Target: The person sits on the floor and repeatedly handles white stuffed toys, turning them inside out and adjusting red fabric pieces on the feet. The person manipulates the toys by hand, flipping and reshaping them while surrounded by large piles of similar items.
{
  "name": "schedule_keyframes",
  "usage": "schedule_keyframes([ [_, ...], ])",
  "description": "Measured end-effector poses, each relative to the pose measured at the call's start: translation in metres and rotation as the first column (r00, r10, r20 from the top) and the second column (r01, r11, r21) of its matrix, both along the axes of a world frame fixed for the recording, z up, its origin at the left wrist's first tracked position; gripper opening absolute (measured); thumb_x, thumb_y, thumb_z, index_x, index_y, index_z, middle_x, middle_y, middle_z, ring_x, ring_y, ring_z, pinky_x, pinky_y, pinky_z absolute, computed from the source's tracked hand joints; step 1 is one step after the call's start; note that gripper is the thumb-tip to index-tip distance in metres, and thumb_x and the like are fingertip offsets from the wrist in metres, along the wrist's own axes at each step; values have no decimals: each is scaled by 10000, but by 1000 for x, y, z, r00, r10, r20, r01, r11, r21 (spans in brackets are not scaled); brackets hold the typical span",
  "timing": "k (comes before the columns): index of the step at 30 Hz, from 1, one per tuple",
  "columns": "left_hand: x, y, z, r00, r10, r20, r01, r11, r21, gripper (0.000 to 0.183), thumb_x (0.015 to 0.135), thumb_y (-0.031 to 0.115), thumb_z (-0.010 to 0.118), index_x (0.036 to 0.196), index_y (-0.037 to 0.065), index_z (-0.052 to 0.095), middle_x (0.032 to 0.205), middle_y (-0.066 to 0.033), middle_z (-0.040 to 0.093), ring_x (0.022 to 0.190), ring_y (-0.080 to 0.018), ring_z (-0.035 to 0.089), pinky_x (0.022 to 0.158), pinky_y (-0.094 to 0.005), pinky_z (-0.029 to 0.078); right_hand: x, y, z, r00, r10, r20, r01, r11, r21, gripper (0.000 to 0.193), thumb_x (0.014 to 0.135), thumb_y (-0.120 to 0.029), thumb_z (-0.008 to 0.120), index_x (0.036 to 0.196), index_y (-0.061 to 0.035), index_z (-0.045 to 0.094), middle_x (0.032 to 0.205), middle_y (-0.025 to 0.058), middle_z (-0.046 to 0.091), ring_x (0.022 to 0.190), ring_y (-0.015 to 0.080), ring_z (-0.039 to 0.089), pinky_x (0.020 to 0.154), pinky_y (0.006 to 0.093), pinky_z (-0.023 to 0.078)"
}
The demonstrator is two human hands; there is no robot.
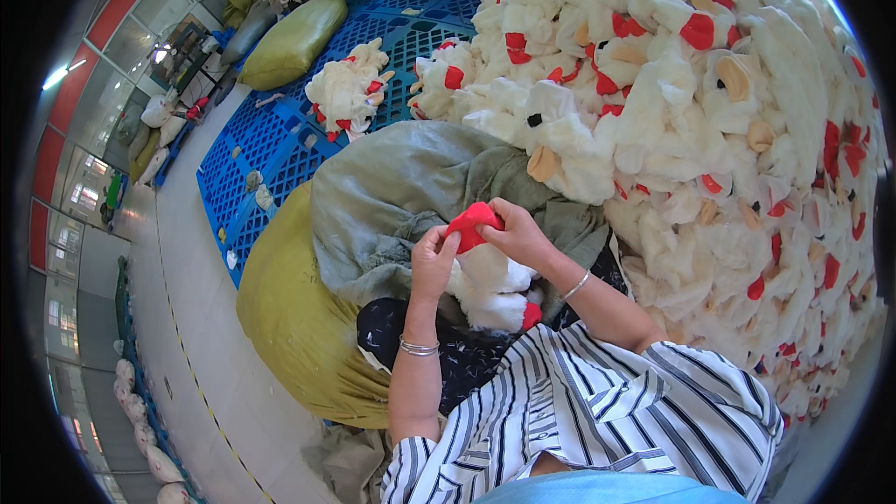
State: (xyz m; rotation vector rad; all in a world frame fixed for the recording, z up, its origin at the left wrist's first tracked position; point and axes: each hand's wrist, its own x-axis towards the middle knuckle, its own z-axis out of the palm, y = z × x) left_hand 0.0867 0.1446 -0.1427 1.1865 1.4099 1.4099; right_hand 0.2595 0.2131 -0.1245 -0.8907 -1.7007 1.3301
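One plush piece (490, 271), red end (472, 224) pinched by our left hand (432, 261) and right hand (518, 237). Beyond the hands we count one grey sack (383, 196); rightward, a plush heap (709, 224).

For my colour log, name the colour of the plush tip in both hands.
The plush tip is red, clearest in the head view.

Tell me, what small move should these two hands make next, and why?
Perhaps the left hand should steady the white plush piece while the right hand works its thumb along the red end. Both hands already pinch that red end, close together, and the white part lies just below them. That's only a judgement; the red end's underside is hidden.
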Motion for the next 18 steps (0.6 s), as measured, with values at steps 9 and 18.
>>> schedule_keyframes([
  [9, -8, -4, 6, 970, -99, 221, 99, 995, 14, 69, 947, 112, 625, 933, 72, 571, 804, 49, 583, 689, -17, 499, 638, -183, 434, 5, 7, 18, 995, 101, -19, -103, 976, -194, 187, 884, -153, 668, 873, 10, 576, 763, -2, 583, 699, 58, 497, 630, 247, 451],
  [18, -8, -8, 13, 965, -237, 112, 252, 957, -144, 142, 907, 58, 654, 1040, 30, 614, 896, 37, 606, 810, -33, 546, 741, -201, 455, 13, 13, 13, 996, 84, -34, -87, 991, -103, 120, 849, -67, 642, 916, 15, 585, 773, 1, 589, 715, 59, 533, 627, 236, 464],
])
